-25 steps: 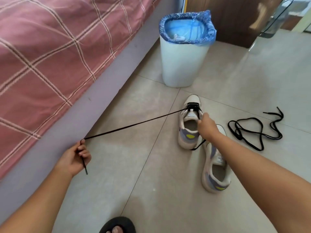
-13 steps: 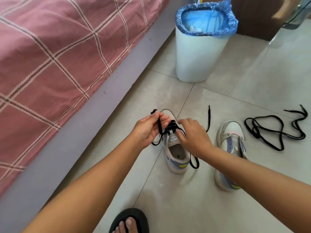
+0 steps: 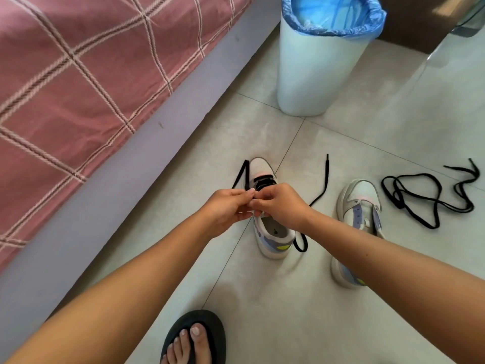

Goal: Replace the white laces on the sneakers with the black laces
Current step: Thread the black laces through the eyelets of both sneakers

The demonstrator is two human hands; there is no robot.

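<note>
Black lace (image 3: pixel 326 177) trails away alongside the sneaker (image 3: pixel 273 232), toe pointing away.

The tiled floor (image 3: pixel 341 298) (pale grey) carries two sneakers (image 3: pixel 273 232), a loose black lace (image 3: pixel 430 195) and a bin (image 3: pixel 312 74).

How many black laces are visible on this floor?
2: one threaded in the left sneaker under both hands, ends trailing; one loose black lace lying right of the other sneaker.

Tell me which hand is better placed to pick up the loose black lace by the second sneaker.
Probably the right hand: the loose lace lies on its side, beyond the second sneaker. The left hand would have to cross over.
</note>
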